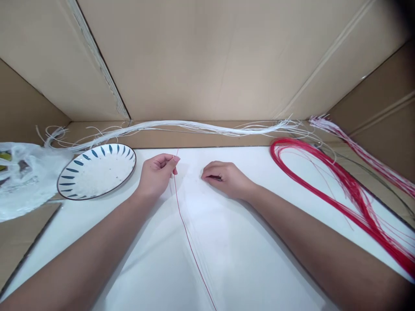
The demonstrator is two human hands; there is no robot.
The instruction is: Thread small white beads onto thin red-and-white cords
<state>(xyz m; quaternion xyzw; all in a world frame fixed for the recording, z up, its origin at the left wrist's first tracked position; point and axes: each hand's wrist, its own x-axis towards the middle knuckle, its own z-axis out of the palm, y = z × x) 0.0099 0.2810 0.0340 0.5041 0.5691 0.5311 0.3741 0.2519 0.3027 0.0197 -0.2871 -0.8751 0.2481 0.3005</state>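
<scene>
Between the thumb and fingers of my left hand point(158, 172) is a thin red cord point(186, 233). A short end pokes up above the fingertips, and the rest runs down to the bottom edge of the view. Faint pale strands lie alongside it, too fine to make out well. My right hand point(228, 178) is closed in a pinch just to the right, apart from the left; whatever its fingertips hold, if anything, is too small to see. Left of my left hand sits an oval plate point(71, 172) with blue-green rim strokes and small whitish bits in it.
A bundle of white cords point(194, 125) stretches along the back edge. At the right lies a looped hank of red cords point(301, 177), with pink-and-white cords point(363, 149) beyond. A white plastic bag point(32, 181) is at the left. Cardboard walls point(210, 60) enclose the white tabletop point(207, 268).
</scene>
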